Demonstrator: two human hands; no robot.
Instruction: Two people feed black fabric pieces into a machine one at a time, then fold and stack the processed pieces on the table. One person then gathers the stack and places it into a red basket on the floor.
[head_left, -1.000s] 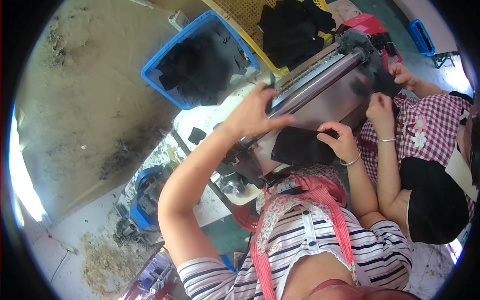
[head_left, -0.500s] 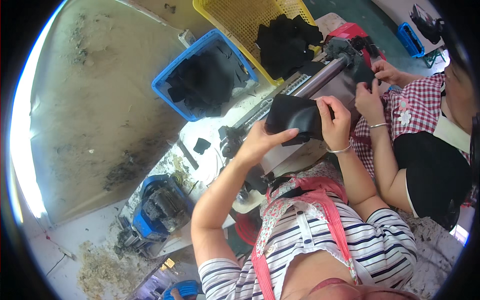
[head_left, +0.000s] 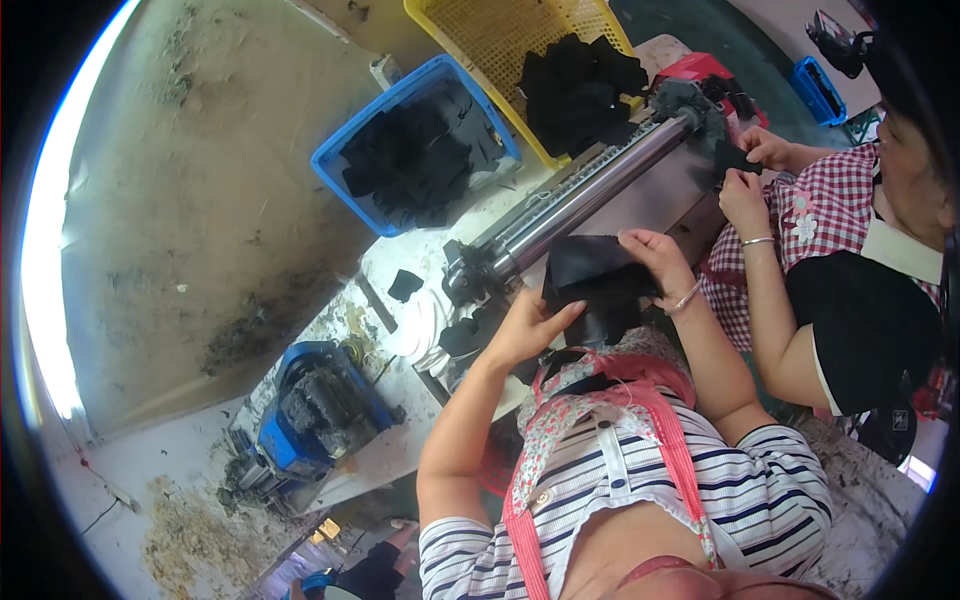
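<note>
Close in front of my apron I hold a black, shiny, leather-like piece (head_left: 592, 285) between both hands. My left hand (head_left: 530, 328) grips its left edge, with the thumb lying on top. My right hand (head_left: 658, 265) pinches its upper right edge. The piece hangs bent, its lower part dropping toward my lap. Just beyond it a long metal roller (head_left: 600, 200) runs slantwise across a bench-top machine; the piece is on my side of it. A small black scrap (head_left: 405, 285) lies on the bench, left of the machine.
Behind the roller stand a blue bin (head_left: 330, 150) and a yellow basket (head_left: 560, 160), both holding many black pieces. A lint-covered blue machine (head_left: 325, 415) sits at the left, near a white coil (head_left: 420, 325). At the right a co-worker's hands (head_left: 750, 180) hold a dark piece.
Both my hands have drawn the black piece back from over the roller toward my body, leaving more of the roller in sight. The co-worker's hands have shifted slightly.
</note>
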